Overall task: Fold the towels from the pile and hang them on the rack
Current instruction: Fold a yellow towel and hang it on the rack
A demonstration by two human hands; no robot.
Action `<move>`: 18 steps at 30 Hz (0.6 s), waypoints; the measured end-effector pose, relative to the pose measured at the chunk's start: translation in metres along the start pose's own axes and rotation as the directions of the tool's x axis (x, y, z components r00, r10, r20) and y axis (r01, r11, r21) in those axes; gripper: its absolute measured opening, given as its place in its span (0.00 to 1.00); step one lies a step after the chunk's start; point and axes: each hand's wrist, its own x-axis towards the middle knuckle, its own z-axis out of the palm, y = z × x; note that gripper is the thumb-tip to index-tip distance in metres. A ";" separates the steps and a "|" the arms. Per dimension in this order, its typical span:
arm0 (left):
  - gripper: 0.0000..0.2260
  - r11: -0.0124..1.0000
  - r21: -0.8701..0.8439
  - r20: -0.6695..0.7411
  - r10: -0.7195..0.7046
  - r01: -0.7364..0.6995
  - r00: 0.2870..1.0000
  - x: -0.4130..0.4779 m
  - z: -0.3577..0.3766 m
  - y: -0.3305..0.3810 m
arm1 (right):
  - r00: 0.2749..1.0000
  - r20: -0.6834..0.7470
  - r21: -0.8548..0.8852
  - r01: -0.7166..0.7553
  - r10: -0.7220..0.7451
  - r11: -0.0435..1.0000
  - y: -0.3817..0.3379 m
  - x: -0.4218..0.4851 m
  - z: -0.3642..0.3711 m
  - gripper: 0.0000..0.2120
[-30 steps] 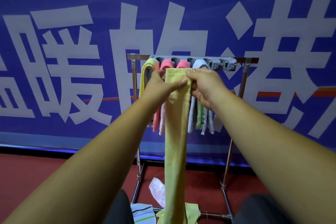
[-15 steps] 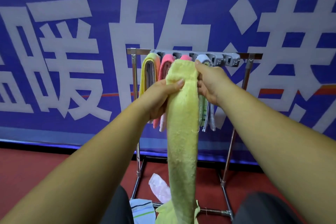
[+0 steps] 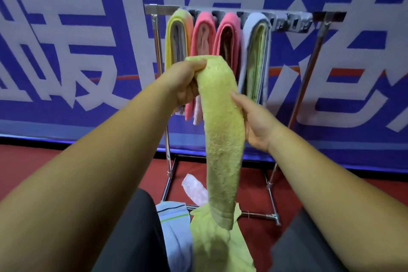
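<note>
A long folded yellow-green towel (image 3: 223,143) hangs down in front of me. My left hand (image 3: 184,83) grips its top end, fingers curled round it. My right hand (image 3: 254,121) touches the towel's right side lower down, palm turned toward it; its fingertips are hidden behind the cloth. Behind stands the metal rack (image 3: 159,10) with several folded towels hung from its clips: a yellow one (image 3: 176,35), two pink ones (image 3: 204,33) and a light blue one (image 3: 256,51). The pile (image 3: 218,245) lies on the floor below, with a yellow-green, a blue striped and a pink towel.
Free grey clips (image 3: 295,23) remain on the right part of the rack's bar. A blue banner with large white characters (image 3: 77,51) fills the back. The floor (image 3: 331,183) is red. My dark trouser legs (image 3: 136,238) flank the pile.
The towel's top has come down from the rack bar to below it. My right hand left the top end and slid down the towel's right side. My view moved closer to the rack.
</note>
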 end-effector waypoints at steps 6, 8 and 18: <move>0.10 0.986 0.064 -0.013 -0.154 0.155 0.988 0.029 -0.007 -0.050 | 0.998 0.009 0.006 -0.061 0.061 0.998 0.053 0.014 -0.028 0.18; 0.08 0.976 0.104 0.006 -0.192 0.190 0.981 0.032 -0.004 -0.066 | 0.998 -0.012 0.039 -0.063 0.064 0.997 0.067 0.017 -0.033 0.14; 0.20 0.863 0.373 -0.081 -0.335 0.340 0.939 0.057 -0.024 -0.185 | 0.957 -0.214 0.257 -0.138 0.195 0.957 0.149 0.053 -0.054 0.11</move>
